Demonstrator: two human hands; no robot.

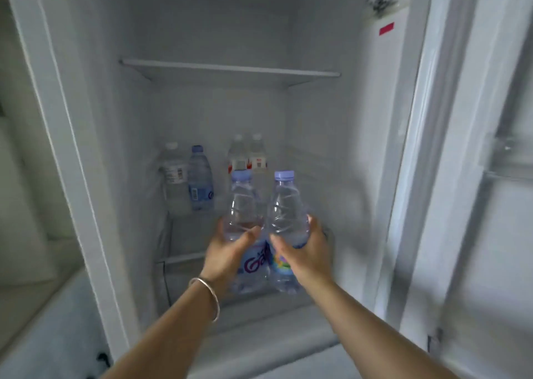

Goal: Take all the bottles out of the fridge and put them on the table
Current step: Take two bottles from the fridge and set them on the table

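Note:
I face the open fridge (pixel 95 159). My left hand (pixel 227 251) grips a clear water bottle with a lilac cap (pixel 243 205), held upright in front of the lower shelf. My right hand (pixel 302 248) grips a second bottle of the same kind (pixel 284 202), right beside the first. Further back on the lower shelf stand several more bottles: a clear one with a white cap (pixel 174 176), a blue one (pixel 200 179), and two with red-and-white labels (pixel 238 155) (pixel 258 155), partly hidden behind the held pair.
A bare upper shelf (pixel 230 71) spans the fridge above the bottles. The open fridge door (pixel 461 176) with its racks stands at the right. A pale surface (pixel 34 306) lies at the lower left outside the fridge.

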